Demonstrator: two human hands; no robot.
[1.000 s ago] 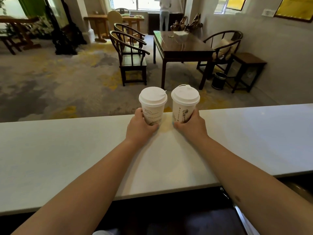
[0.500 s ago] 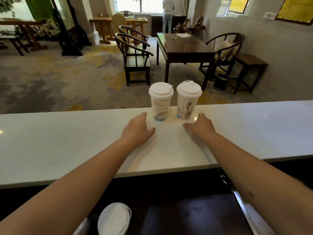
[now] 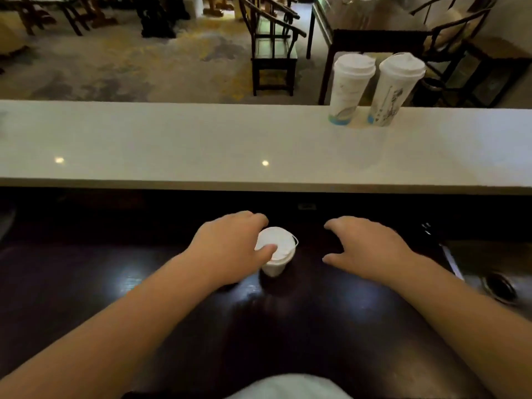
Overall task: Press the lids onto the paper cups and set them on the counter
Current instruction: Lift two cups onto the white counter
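Note:
Two tall white paper cups with lids stand side by side on the white counter (image 3: 172, 145) at the right: the left lidded cup (image 3: 347, 90) and the right lidded cup (image 3: 393, 90). On the dark lower worktop (image 3: 288, 326) below stands a third white cup (image 3: 277, 251) with a lid on top. My left hand (image 3: 230, 249) curls round this cup from the left, thumb lying on the lid. My right hand (image 3: 365, 249) hovers to the right of it, fingers apart, holding nothing.
Beyond the counter are dark wooden chairs (image 3: 273, 50) and a dark table (image 3: 371, 33) on a patterned carpet. A round metal fitting (image 3: 499, 287) sits in the worktop at the far right. Something white (image 3: 288, 388) shows at the bottom edge.
Both hands have let go of the two lidded cups on the counter and dropped to the dark worktop. The view tilted down; my left hand now wraps a third cup.

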